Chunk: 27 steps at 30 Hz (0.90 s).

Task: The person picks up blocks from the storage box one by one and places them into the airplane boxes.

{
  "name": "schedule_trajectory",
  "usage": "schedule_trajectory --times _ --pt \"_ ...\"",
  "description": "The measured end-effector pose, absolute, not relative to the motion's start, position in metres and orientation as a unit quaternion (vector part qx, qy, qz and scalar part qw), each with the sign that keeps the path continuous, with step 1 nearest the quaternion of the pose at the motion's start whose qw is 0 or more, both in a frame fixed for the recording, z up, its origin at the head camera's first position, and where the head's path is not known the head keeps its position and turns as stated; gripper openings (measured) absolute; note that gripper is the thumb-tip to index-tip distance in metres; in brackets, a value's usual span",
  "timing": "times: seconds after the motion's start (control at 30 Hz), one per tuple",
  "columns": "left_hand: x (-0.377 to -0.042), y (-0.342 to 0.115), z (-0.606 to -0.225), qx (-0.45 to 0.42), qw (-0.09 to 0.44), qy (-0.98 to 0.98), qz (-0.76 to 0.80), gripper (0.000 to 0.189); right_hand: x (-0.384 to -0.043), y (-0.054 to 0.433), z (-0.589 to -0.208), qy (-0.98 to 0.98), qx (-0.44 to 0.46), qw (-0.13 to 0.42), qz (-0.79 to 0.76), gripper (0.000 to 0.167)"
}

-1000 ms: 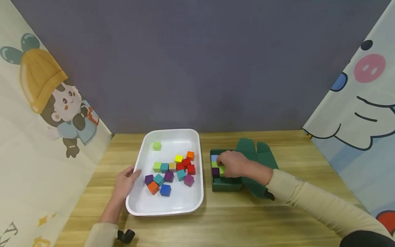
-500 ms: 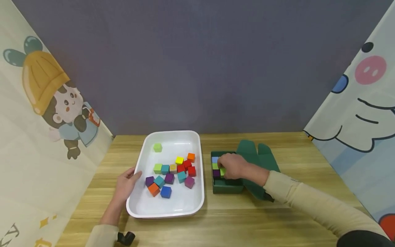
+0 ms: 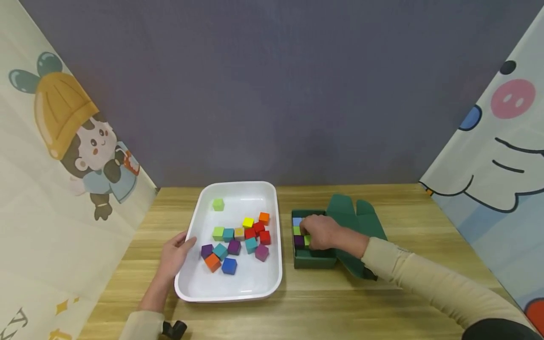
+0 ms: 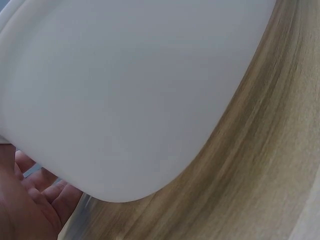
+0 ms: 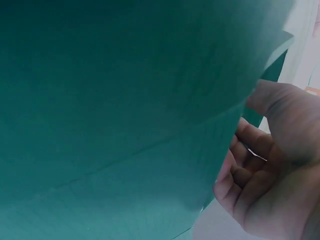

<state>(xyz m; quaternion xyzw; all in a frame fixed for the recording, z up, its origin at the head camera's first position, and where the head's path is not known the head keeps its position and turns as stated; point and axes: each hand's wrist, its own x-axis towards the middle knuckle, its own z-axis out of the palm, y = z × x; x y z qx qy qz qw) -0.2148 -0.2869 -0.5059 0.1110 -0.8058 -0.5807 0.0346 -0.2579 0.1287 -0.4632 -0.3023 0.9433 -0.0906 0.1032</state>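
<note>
My left hand (image 3: 173,255) grips the left rim of a white tray (image 3: 187,283), thumb on top and fingers curled beneath, as the left wrist view shows. Loose coloured cubes lie scattered in the tray, among them a blue cube (image 3: 229,266) and a yellow cube (image 3: 248,222). My right hand (image 3: 325,231) reaches into a green box (image 3: 314,262), its fingers on a light green cube (image 3: 307,240). Beside that sit a purple cube (image 3: 299,241), another green cube (image 3: 296,230) and a light blue cube (image 3: 297,221). In the right wrist view the box flap (image 5: 125,100) hides the fingertips.
The box's opened lid (image 3: 367,222) spreads to the right, under my right forearm. Both containers stand on a wooden table (image 3: 314,307), backed by a grey wall (image 3: 272,94). Printed cartoon panels flank both sides.
The whole head view has drifted slightly downward. My right hand stays in the box at the green cube, which shows a little less now. The left hand keeps its hold on the tray.
</note>
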Motion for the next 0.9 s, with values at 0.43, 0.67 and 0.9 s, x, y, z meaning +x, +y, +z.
schedule_trajectory --times 0.43,0.67,0.9 --pt "-0.215 -0.288 -0.506 0.112 0.032 -0.809 -0.577 0.046 -0.259 0.135 -0.458 0.937 -0.320 0.107 -0.095 0.027" --pt "-0.214 -0.287 -0.504 0.114 0.037 -0.810 -0.574 0.046 -0.258 0.132 -0.450 0.934 -0.321 0.112 -0.110 0.020" --pt "-0.214 -0.286 -0.504 0.116 0.039 -0.804 -0.582 0.046 -0.265 0.086 -0.419 0.936 -0.323 0.088 -0.109 0.010"
